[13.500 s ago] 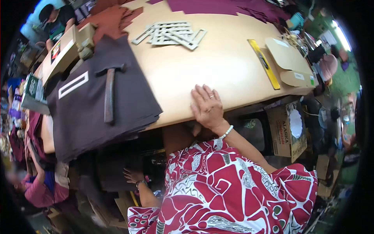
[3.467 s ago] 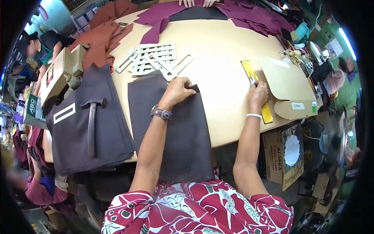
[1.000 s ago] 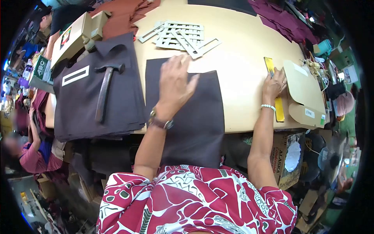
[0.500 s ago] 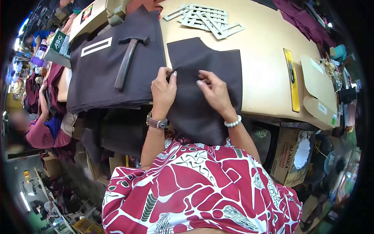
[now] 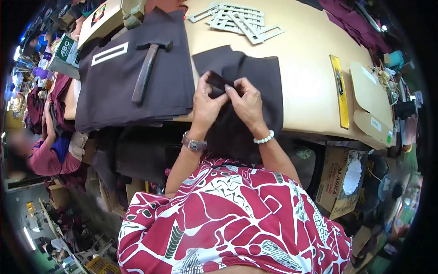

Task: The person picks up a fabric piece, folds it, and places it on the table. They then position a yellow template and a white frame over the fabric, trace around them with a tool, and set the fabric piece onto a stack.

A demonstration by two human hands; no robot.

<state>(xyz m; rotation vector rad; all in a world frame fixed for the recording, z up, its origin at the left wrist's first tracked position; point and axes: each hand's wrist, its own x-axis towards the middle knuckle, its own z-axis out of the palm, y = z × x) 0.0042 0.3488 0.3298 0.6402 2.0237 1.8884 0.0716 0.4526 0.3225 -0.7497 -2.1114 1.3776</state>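
Note:
A dark cut fabric panel lies over the table's front edge, its lower part hanging toward my lap. My left hand pinches a gathered fold of it between thumb and fingers. Close beside it, my right hand grips the same fold, the two thumbs almost meeting. To the left is a stack of similar dark panels, with a hammer and a pale rectangular frame template on top.
More pale templates lie at the back of the table. A yellow ruler and an open cardboard folder are on the right. At the left, a person in a pink top handles maroon cloth. A carton stands below the table.
My right hand has moved left and closed on the fabric beside my left hand. A fold of the panel is now lifted and bunched between both hands.

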